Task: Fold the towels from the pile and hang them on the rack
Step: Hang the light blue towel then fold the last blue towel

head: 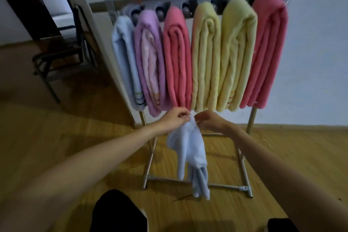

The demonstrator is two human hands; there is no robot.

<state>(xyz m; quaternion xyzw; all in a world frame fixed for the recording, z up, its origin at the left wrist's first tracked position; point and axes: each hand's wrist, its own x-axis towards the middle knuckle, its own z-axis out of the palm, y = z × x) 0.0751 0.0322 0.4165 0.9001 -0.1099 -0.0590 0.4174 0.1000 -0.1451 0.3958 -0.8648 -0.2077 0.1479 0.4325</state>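
Six folded towels [205,56] hang on the rack [244,188]; left hand [174,118] and right hand [211,121] pinch one pale-blue towel [190,149] below them, apparently unfolded; pile unseen.

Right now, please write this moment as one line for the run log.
phase: folding | left hand: pinches light blue towel | right hand: pinches same towel | rack: six towels hung
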